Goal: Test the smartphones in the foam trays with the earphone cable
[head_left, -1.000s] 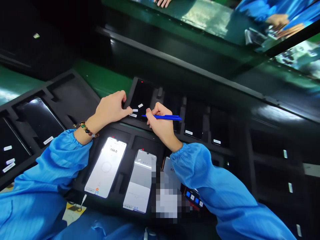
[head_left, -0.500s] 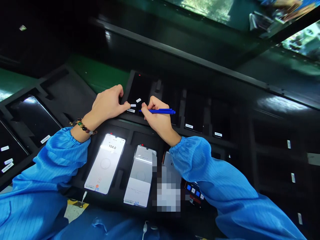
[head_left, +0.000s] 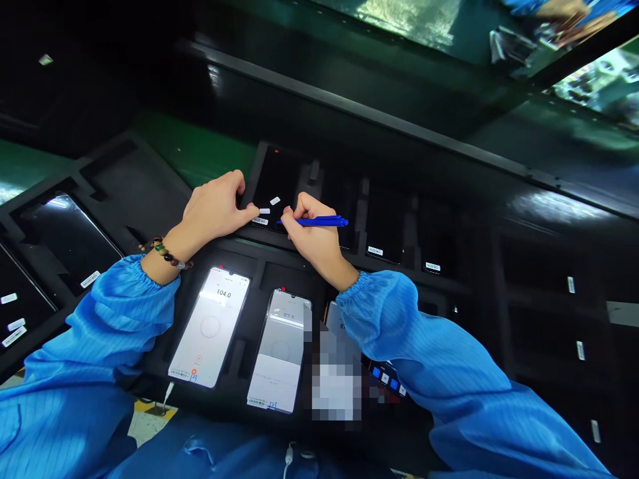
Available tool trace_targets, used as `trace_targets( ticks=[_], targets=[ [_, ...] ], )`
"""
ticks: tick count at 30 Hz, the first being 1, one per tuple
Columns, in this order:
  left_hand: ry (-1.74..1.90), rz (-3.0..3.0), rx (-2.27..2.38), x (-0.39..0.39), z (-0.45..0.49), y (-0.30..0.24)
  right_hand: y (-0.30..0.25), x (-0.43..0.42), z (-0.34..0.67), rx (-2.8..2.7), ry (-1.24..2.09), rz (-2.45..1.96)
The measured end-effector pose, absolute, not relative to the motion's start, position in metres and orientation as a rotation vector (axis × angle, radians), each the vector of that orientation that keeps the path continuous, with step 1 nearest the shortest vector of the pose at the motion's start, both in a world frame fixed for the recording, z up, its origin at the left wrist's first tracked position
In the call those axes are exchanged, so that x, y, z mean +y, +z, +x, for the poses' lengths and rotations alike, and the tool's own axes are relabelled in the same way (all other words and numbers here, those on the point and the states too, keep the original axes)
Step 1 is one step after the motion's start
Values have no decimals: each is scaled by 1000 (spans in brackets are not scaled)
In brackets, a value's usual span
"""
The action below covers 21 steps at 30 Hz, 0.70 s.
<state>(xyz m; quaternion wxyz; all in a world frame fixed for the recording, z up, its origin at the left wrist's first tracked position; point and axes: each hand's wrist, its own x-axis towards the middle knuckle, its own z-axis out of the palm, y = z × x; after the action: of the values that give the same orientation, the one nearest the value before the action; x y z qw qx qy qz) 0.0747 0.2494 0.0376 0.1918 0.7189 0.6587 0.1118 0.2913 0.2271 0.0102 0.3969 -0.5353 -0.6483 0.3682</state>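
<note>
Black trays (head_left: 144, 179) cover much of the green worktop (head_left: 200, 152) I'm watching. I'd judge writing on the dark phone (head_left: 280, 176) to be the step in hand; next calls for a steady nib. My right hand (head_left: 317, 236) has its grip closed round a blue pen (head_left: 319, 221), tip at the phone's lower end, contact unclear. My left hand (head_left: 214, 206), thumb spread from curled fingers, holds nothing visible beside the phone's label (head_left: 260, 221).

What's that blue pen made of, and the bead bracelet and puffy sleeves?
Blue pen: probably smooth plastic, from its even colour. Bead bracelet: maybe glossy stone or glass, from its shine; too small to be sure. Sleeves: thin cloth, maybe synthetic: soft sheen, creases.
</note>
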Motion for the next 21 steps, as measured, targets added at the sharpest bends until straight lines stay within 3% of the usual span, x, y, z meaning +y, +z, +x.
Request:
trace_targets(
  ticks=[13,21],
  targets=[
    [302,2043,1866,250,74,38,16,227,291,-1544,1003,-1327],
    [301,2005,1875,251,72,38,24,213,385,-1261,871,-1488]
  ],
)
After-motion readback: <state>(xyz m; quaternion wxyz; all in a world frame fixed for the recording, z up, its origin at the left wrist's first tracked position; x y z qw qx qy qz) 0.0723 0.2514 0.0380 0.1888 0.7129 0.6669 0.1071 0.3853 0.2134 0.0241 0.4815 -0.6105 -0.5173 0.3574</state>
